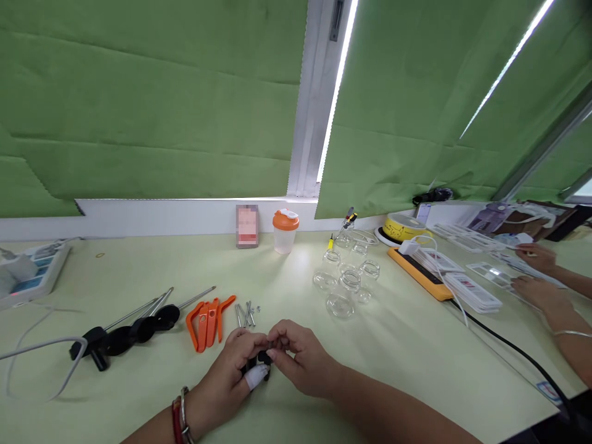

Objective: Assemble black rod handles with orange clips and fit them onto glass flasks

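At the lower middle, my left hand [231, 367], with a white wrap on its thumb, is closed around a small black part [264, 357]. My right hand [305, 361] meets it fingertip to fingertip, pinching something too small to make out at the black part's upper end. Just beyond my hands lie several metal screws [248, 313] with tiny nuts [258, 309] beside them. Orange plastic handles [210, 322] are grouped left of the screws. Further left, black parts with metal rods [139, 330] lie on the pale table [152, 407].
Clear glass jars [343, 296] stand right of centre, near an orange-lidded cup [285, 231]. An orange-edged power strip [423, 274] and white cases [472, 292] are at the right, beside another person's hands [539, 290]. A white cable [69, 339] curls at the left.
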`<state>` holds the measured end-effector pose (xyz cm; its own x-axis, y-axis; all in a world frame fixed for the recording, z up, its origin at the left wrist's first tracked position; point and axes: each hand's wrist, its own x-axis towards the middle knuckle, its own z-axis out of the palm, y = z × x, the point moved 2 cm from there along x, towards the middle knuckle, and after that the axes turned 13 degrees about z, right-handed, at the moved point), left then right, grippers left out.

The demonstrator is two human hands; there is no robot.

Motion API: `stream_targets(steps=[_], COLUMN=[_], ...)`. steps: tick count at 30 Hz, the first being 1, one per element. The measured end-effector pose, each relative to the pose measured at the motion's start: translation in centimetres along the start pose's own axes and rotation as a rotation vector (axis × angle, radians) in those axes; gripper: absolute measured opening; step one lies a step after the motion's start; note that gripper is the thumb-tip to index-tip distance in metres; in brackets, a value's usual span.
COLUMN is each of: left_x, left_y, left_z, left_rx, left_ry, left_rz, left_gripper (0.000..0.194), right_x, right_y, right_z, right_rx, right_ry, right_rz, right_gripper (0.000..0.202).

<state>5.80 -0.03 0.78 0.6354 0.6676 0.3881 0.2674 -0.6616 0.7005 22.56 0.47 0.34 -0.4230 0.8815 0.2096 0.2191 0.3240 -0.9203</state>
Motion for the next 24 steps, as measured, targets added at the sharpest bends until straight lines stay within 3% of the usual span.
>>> stream_targets(steps=[8, 16, 20, 24], left_x=[-0.5, -0.4, -0.6, -1.1], left_y=[-0.9, -0.6, -1.2, -2.4], left_z=[0.3, 0.1, 0.3, 0.7], left_rx=[0.044, 0.016, -0.034, -0.116], left_ry=[0.035, 0.034, 0.042, 0.118], left_rz=[-0.007, -0.018, -0.057, -0.159], left_gripper=[0.025, 0.023, 0.027, 0.038], right_x=[0.1, 0.0, -0.1, 0.1], right_y=[-0.3, 0.2, 0.8, 1.2], right_z=[-0.4, -0.4, -0.4, 0.0], right_rx=[-0.192, -0.212, -0.263, -0.418], right_ry=[0.033, -0.002, -0.123, -0.185], right_rz=[-0.229, -0.255, -0.207, -0.035], right_gripper=[0.013, 0.017, 0.040, 0.066])
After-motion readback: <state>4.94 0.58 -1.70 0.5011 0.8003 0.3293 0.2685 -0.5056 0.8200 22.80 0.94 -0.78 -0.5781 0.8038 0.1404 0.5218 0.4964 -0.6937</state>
